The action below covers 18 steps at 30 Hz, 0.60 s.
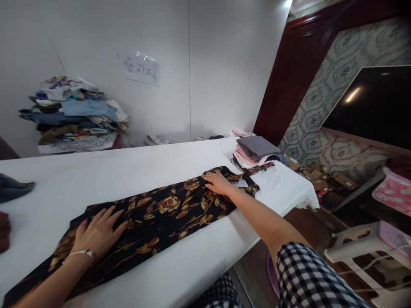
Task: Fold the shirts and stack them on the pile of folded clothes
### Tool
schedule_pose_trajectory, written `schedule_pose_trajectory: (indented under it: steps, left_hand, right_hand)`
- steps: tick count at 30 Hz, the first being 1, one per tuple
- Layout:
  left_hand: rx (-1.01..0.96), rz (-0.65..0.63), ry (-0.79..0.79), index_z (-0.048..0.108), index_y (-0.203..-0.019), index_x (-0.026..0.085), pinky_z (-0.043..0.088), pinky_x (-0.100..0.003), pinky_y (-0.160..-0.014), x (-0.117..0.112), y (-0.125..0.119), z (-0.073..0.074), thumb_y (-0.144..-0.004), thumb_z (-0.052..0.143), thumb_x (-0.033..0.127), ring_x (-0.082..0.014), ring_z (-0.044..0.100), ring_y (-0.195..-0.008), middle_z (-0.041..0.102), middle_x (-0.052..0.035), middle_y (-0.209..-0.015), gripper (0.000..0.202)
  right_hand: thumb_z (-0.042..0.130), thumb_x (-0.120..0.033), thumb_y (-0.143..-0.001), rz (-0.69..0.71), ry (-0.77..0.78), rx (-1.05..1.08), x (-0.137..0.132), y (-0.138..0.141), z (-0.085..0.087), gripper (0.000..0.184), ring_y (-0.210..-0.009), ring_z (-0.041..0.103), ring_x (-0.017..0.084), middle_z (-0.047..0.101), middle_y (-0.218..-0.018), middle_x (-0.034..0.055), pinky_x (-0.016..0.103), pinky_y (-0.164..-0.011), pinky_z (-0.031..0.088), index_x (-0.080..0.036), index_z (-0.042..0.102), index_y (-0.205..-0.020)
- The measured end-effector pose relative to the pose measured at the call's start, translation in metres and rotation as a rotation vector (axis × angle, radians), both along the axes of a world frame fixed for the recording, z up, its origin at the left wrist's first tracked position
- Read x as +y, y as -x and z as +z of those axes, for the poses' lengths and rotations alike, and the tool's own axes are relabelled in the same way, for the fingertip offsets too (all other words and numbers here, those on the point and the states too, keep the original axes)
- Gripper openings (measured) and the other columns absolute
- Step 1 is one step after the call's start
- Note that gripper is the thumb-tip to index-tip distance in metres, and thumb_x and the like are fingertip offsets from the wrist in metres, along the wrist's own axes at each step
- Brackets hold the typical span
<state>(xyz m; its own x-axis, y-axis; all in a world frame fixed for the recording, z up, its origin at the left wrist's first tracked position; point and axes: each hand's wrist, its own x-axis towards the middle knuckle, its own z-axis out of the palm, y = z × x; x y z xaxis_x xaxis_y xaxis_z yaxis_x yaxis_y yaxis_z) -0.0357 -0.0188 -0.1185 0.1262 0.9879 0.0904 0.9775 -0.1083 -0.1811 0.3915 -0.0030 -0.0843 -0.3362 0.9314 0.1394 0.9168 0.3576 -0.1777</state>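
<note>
A black shirt [170, 209] with brown and gold flowers lies lengthwise across the white table, narrowed into a long strip. Its collar end, where a white label shows, points right; the other end runs off towards the lower left. My left hand [98, 235], a bracelet at the wrist, rests flat on the left part of the cloth with fingers spread. Near the collar, my right hand [218, 184] lies on the shirt, palm down, fingers stretched to the left. Neither hand appears to grip the fabric.
Folded clothes [257, 149], grey on top of pink, stand at the table's [144, 164] far right. A tall pile of garments [77, 113] rises behind the table at left. Blue denim [14, 187] sits at the left edge. On the floor to the right is a plastic stool [362, 244].
</note>
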Motion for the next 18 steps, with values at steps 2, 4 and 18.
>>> schedule_pose_trajectory:
  steps: [2,4,18]
  left_hand:
    - [0.043,0.01,0.016,0.052,-0.132,0.032,0.021,-0.042,-0.111,-0.001,0.002,0.0,-0.087,0.028,0.036,-0.0181,0.029,-0.14,0.037,-0.0009,-0.149,0.051]
    - [0.041,0.01,0.045,0.048,-0.135,0.033,0.022,-0.041,-0.111,-0.001,0.005,-0.001,-0.088,0.025,0.036,-0.0165,0.028,-0.141,0.035,0.0001,-0.151,0.052]
    - [-0.156,0.037,0.051,0.047,-0.136,0.025,0.022,-0.043,-0.113,0.004,0.008,0.004,-0.09,0.02,0.043,-0.0187,0.026,-0.142,0.037,-0.004,-0.151,0.056]
  right_hand:
    - [0.047,-0.036,-0.092,-0.037,0.043,-0.049,-0.011,0.013,-0.015,0.042,-0.132,0.042,0.025,0.051,-0.14,0.0105,0.043,-0.108,0.032,-0.02,0.055,-0.13]
    - [0.041,-0.037,-0.094,-0.11,0.043,-0.081,-0.02,0.021,-0.027,0.045,-0.136,0.036,0.026,0.043,-0.146,0.0117,0.043,-0.109,0.03,-0.018,0.049,-0.134]
    - [0.04,-0.032,-0.095,-0.209,0.048,-0.054,-0.035,0.03,-0.02,0.043,-0.138,0.032,0.026,0.038,-0.149,0.0121,0.05,-0.111,0.024,-0.018,0.047,-0.135]
